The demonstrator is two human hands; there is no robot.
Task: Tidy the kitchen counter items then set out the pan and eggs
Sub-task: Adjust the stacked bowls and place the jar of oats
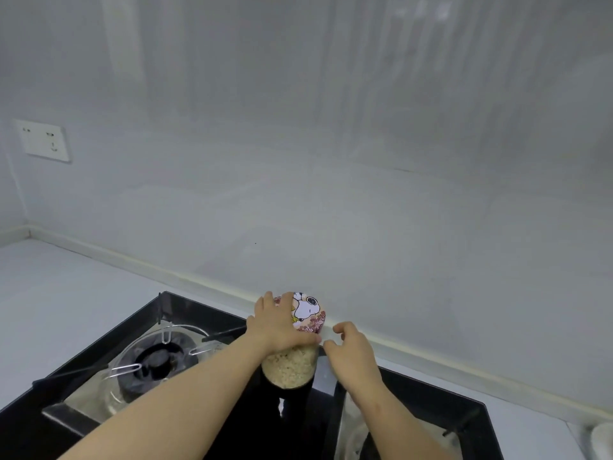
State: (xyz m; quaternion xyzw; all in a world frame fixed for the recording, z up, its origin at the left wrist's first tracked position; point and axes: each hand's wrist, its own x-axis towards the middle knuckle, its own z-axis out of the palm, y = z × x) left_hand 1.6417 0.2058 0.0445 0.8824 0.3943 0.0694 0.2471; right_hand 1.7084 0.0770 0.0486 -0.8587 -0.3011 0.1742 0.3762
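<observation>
Your left hand (282, 322) gripped the top of the jar (290, 366), fingers draped over the lid, thumb wrapped across just under the rim. Your right hand (353, 351) held nothing: fingers loosely curled, just beside the jar at its 3 o'clock. I couldn't tell whether the thumb tip touched the glass.

Largest first. Back wall (331, 161) filled the frame from 9 through 3 o'clock. Counter (66, 293) ran out to 9 o'clock. Black hob (431, 390) sat across 6 o'clock, and the left burner (156, 356) lay at the jar's 9 o'clock, apart from it. A right burner was mostly cut off by the frame edge.

The jar stood on the hob's middle strip between the burners. It held pale grain and stood upright, long axis running 12 to 6 in view. The cartoon-dog lid (308, 310) was half covered by your left fingers. A wall socket (43, 141) sat far off at 10 o'clock.

Key relation: the jar was already in your left hand, with the right hand one short reach away at 3 o'clock. My call: this was the tidying step, a lift off the hob. The left hand was nearer and had the hold, so the right could only steady the body. A top grip on a full jar risked a swing or a slip.

No pan or eggs were in view.
</observation>
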